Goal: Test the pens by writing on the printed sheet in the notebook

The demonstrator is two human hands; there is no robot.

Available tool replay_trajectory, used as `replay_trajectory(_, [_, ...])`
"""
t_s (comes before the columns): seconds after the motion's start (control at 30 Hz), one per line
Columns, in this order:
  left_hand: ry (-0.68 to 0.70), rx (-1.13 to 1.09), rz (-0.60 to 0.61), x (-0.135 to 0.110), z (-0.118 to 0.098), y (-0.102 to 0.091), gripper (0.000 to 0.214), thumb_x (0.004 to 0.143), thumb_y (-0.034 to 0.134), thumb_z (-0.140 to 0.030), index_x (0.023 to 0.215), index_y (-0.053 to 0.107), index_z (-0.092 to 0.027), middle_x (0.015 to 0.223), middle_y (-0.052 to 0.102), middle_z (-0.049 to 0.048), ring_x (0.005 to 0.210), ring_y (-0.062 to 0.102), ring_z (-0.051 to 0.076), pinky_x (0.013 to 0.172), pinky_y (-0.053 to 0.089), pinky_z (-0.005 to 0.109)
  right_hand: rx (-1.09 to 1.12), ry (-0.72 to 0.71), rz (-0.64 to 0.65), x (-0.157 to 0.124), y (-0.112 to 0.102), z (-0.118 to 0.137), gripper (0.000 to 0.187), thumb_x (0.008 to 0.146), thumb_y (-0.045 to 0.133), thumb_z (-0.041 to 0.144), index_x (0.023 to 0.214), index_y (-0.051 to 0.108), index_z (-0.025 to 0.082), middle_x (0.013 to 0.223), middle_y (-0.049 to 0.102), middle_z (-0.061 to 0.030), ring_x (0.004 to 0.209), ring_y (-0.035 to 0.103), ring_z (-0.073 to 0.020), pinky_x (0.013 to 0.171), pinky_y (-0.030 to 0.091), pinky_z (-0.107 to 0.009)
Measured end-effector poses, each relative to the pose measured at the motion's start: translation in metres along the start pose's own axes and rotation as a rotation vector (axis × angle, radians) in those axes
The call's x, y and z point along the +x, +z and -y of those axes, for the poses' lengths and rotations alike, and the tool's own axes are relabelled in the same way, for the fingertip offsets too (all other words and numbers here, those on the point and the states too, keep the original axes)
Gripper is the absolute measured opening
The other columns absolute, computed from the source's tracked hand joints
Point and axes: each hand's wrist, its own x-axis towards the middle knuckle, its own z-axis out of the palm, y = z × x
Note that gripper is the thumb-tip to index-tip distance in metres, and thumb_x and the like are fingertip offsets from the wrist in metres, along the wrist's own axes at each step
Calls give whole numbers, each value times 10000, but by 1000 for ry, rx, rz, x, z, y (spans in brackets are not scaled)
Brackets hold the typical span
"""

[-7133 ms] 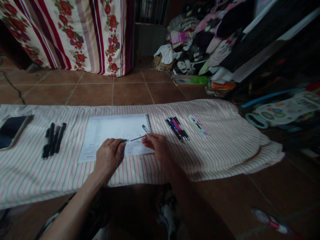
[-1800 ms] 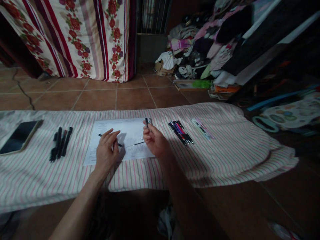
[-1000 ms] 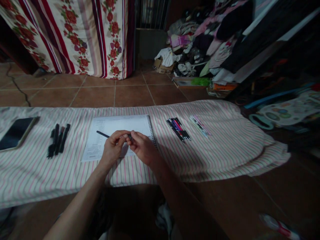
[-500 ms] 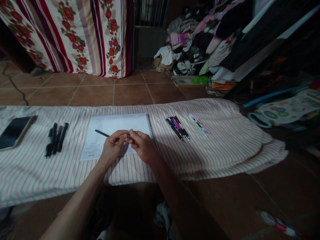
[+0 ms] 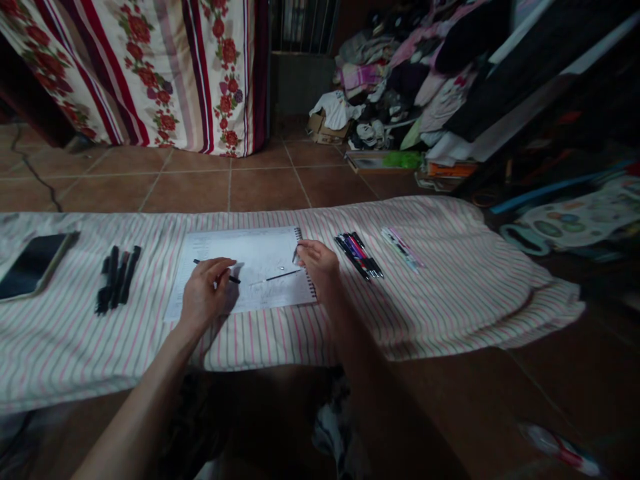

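Observation:
My left hand (image 5: 207,285) is closed around a dark pen barrel (image 5: 234,279), whose two ends stick out past the fingers, above the left half of a spiral notebook (image 5: 215,241). Over the notebook's coil edge, my right hand (image 5: 319,263) pinches a small dark pen part (image 5: 295,254); its exact kind is too small to make out. A thin pen refill (image 5: 281,275), dark at one end and pale at the other, lies on the page between the hands. Just above it rests a tiny shiny piece (image 5: 281,268).
Left of the notebook lie several black pens (image 5: 118,279) and a phone (image 5: 35,267). To the right are several dark and coloured pens (image 5: 359,255) and a few pastel pens (image 5: 403,249). Everything rests on a striped cloth (image 5: 450,287) over a low surface.
My hands, which were together over the page, have moved apart, the right one toward the coil edge. The refill and the tiny shiny piece now show on the page.

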Motion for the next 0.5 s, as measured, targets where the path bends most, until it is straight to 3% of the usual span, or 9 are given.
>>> replay_trajectory(0.2, [124, 134, 75, -1, 4, -8, 263, 816, 462, -164, 956, 685, -164, 1015, 672, 98, 978, 569, 248, 850, 503, 410, -351, -105, -44, 12, -11, -19, 287, 713, 565, 314, 969, 611, 195, 730, 691, -9, 668, 641, -158, 600, 474, -257])
replay_trajectory(0.33, [152, 196, 93, -1, 9, -10, 302, 781, 460, -87, 960, 693, -157, 1052, 675, 99, 1040, 539, 265, 872, 499, 421, -514, -134, -108, 7, -5, -11, 266, 725, 594, 321, 956, 572, 192, 814, 711, -37, 772, 665, -179, 694, 480, -273])
replay_trajectory(0.5, [169, 211, 124, -5, 16, -9, 321, 809, 436, -81, 970, 698, -172, 1104, 671, 83, 1109, 512, 267, 912, 484, 443, -737, -153, -134, 0, 2, 0, 180, 771, 560, 296, 930, 578, 212, 831, 717, -23, 778, 661, -195, 698, 449, -285])
